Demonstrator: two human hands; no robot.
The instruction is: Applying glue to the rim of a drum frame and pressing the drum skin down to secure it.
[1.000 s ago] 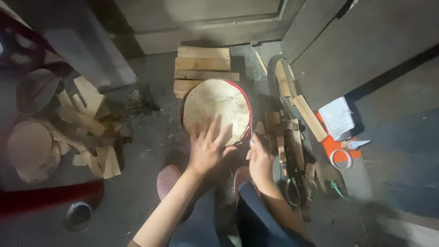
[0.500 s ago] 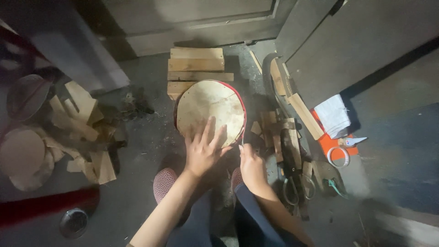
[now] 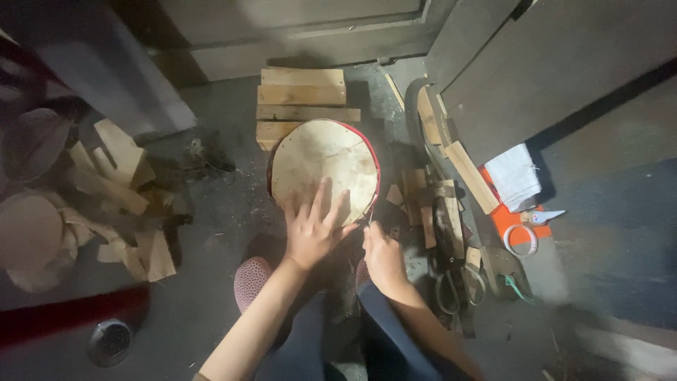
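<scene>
1. two hands at work on one round frame drum (image 3: pixel 321 169), lying flat on the grey floor (image 3: pixel 211 282), pale skin face up, red rim showing along the right edge.
2. left hand (image 3: pixel 314 229) spread flat, fingers apart, pressing on the near part of the skin; clamped on nothing, only holding the drum down.
3. right hand (image 3: pixel 384 257) curled closed at the drum's near right edge, seemingly gripping a thin tool whose tip meets the rim; too small and dark to tell what kind.
4. done so far, judging by the look: skin already stretched over the frame, smooth and taut across the whole face, no loose flap visible.
5. left to do, as a judgement only: edge work around the rim, with the right hand at one spot and most of the circumference seemingly untouched; cannot tell how much of the far edge is finished.
6. just behind the drum, touching or nearly so, a stack of wooden planks (image 3: pixel 303 99).
7. to the left, well apart, a heap of wood offcuts (image 3: pixel 113 190).
8. to the right, near the right hand, scissors (image 3: pixel 458 286), a roll of tape (image 3: pixel 520 240) and a folded white cloth (image 3: pixel 515 176).
9. pink slippers (image 3: pixel 250 282) beneath the forearms, knees drawn up close to the drum.
</scene>
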